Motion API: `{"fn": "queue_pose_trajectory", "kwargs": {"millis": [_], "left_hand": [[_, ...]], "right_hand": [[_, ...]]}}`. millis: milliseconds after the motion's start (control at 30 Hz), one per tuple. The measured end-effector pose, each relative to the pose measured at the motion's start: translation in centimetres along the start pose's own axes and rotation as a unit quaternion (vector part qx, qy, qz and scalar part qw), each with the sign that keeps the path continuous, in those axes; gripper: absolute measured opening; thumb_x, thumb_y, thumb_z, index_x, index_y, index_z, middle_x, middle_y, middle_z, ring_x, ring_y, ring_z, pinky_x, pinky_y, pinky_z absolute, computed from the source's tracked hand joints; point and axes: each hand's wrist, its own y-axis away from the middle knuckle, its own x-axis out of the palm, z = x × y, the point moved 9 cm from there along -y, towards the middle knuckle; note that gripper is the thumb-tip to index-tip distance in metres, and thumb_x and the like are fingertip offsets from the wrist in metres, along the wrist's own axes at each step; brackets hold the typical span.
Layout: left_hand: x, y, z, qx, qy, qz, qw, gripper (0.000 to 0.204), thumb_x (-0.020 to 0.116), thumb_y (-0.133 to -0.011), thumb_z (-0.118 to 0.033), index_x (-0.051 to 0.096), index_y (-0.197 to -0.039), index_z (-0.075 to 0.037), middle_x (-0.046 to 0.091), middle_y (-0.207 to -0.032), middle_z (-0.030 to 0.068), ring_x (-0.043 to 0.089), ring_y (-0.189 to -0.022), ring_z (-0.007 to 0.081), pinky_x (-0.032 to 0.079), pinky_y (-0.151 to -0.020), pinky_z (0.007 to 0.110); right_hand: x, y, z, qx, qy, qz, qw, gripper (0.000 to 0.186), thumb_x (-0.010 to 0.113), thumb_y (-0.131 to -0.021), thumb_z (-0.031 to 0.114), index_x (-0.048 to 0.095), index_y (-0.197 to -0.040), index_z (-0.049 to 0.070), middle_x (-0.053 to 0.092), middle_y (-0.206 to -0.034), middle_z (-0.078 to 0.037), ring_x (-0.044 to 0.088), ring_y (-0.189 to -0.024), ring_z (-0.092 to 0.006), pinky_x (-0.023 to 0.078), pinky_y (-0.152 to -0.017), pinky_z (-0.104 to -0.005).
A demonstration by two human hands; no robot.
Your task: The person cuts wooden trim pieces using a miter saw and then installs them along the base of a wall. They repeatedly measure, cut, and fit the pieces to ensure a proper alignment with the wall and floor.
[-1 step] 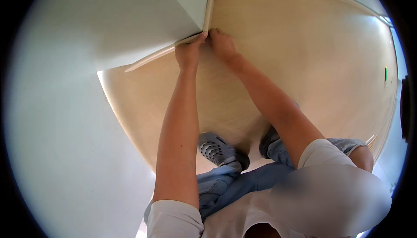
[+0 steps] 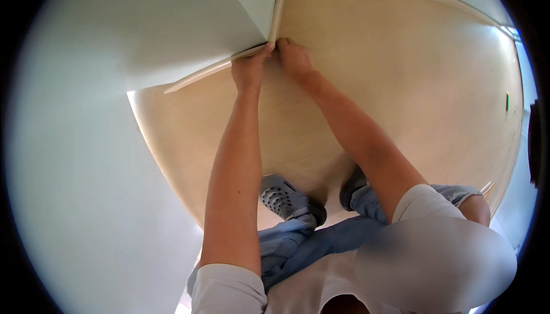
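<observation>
Apparently fitting corner baseboard [image 2: 200,74], left hand [image 2: 248,75] touches it, right hand [image 2: 295,61] adjoins, grips unclear; careful alignment seems needed.

Indoor room, exact kind unclear: pale walls [image 2: 189,33], smooth beige floor [image 2: 389,79], cream baseboard [image 2: 197,76] at wall foot.

Skirting strips [image 2: 197,77] meeting at a wall corner [image 2: 268,34]
Left hand [image 2: 247,73] on the near strip, beside the corner; right hand [image 2: 295,59] just to its right; far strip [image 2: 277,19] behind; shoes [image 2: 279,199] on the floor [image 2: 395,68], nearer the body.
</observation>
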Motion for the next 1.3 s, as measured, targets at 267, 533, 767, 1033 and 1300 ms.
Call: {"fn": "queue_pose_trajectory", "kwargs": {"millis": [267,533,767,1033,1300], "left_hand": [[-0.5,0.5,1.9,-0.041,-0.02,0.072,0.996,0.05,0.077,-0.087,-0.05,0.076,-0.096,-0.001,0.074,-0.093,0.0074,0.067,-0.081,0.0162,0.053,-0.073,0.029],[-12.8,-1.5,8.1,-0.02,0.106,-0.123,0.986,0.04,0.082,-0.086,-0.037,0.071,-0.091,0.001,0.071,-0.087,0.0058,0.066,-0.076,0.0139,0.053,-0.073,0.029],[-21.5,-2.4,10.5,0.039,0.065,-0.309,0.948,0.111,0.095,-0.069,-0.037,0.031,-0.148,0.007,0.049,-0.143,0.0236,0.052,-0.127,0.0319,0.044,-0.105,0.038],[-21.3,-2.3,8.5,-0.024,0.007,-0.225,0.974,0.12,0.097,-0.065,-0.038,0.026,-0.151,0.007,0.047,-0.144,0.0217,0.048,-0.133,0.0315,0.043,-0.108,0.039],[-21.6,-2.4,6.3,-0.007,-0.069,-0.203,0.977,0.113,0.097,-0.067,-0.038,0.031,-0.144,0.013,0.055,-0.13,0.0202,0.057,-0.119,0.0275,0.048,-0.1,0.037]], "right_hand": [[0.1,-0.6,-0.5,-0.017,0.043,0.02,0.999,0.035,0.06,-0.099,0.037,0.061,-0.107,0.003,0.069,-0.106,-0.02,0.068,-0.098,-0.0406,0.054,-0.085,-0.0502],[-0.1,-1.0,-0.6,-0.007,0.037,0.059,0.998,0.047,0.061,-0.096,0.048,0.063,-0.106,0.002,0.07,-0.109,-0.021,0.067,-0.103,-0.0411,0.052,-0.089,-0.0498],[-0.1,-1.0,0.1,0.014,0.026,0.081,0.996,0.047,0.062,-0.096,0.048,0.064,-0.104,0.002,0.07,-0.109,-0.021,0.065,-0.107,-0.04,0.051,-0.092,-0.0491],[-0.9,-0.8,0.6,-0.013,0.027,0.107,0.994,0.048,0.06,-0.097,0.048,0.063,-0.105,0.001,0.07,-0.108,-0.021,0.066,-0.106,-0.0407,0.051,-0.09,-0.0493],[-0.1,-1.2,0.0,-0.081,0.065,0.1,0.99,0.049,0.054,-0.101,0.048,0.064,-0.105,0.0,0.07,-0.104,-0.024,0.067,-0.099,-0.0428,0.052,-0.087,-0.0513]]}}
